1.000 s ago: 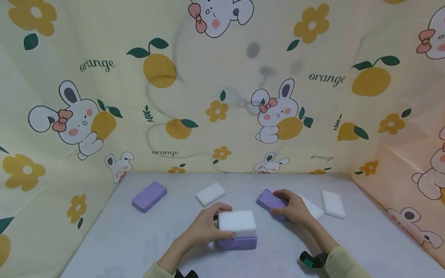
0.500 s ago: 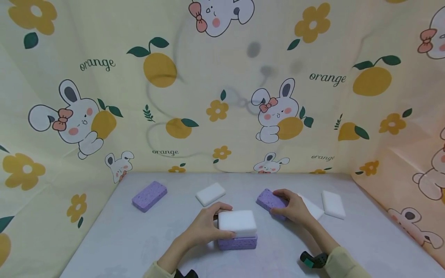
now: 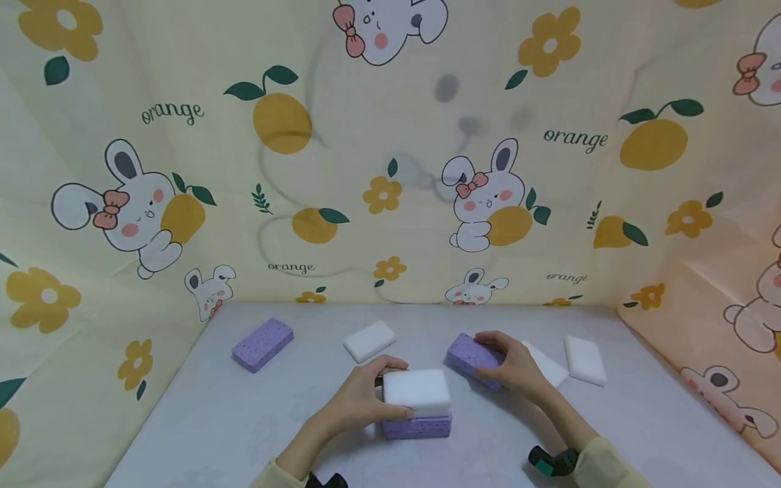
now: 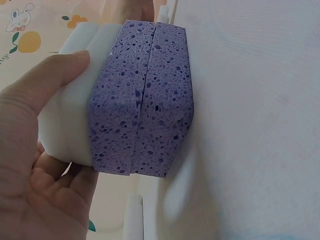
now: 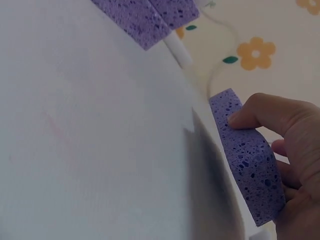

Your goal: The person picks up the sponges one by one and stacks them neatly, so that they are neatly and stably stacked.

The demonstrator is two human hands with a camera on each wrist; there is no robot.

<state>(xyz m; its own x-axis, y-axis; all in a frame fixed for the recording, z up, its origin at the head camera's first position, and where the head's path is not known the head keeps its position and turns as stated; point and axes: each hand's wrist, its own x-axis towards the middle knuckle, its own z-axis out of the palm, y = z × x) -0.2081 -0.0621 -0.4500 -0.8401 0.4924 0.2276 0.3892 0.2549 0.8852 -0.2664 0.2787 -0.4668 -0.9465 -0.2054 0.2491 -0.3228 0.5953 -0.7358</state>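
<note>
Left hand [image 3: 360, 400] clamps the near-centre stack: thumb on the near side, fingers on the far side of the white sponge [image 3: 417, 391], which sits square on a purple sponge [image 3: 417, 426]. The side grip looks meant to keep the top piece from sliding off, since foam on foam has little to lock it. In the left wrist view the purple layer [image 4: 142, 100] shows a seam down the middle, so it may be two thin slabs or one grooved block; can't tell. It lies flat on the table [image 3: 244, 434].

Right hand [image 3: 518, 366] is closed on a second purple sponge [image 3: 471, 354], just right and far of the stack. The thumb [image 5: 260, 112] presses the top face, fingers wrap underneath. In the right wrist view that sponge [image 5: 245, 150] is tilted with one edge off the surface; whether any of it touches down isn't visible. A pinch across the thickness suits it: the slab is thin and squashy, so squeezing the flat faces gives the firmest hold.

Loose pieces, all flat and apart from one another:
- spare purple sponge [image 3: 262, 344], far left
- white block [image 3: 369, 341], far of the stack
- another white block [image 3: 584, 360], far right
- a third white one [image 3: 549, 366], half hidden behind the right hand

Printed cloth [image 3: 390, 169] walls the far side and both flanks.
</note>
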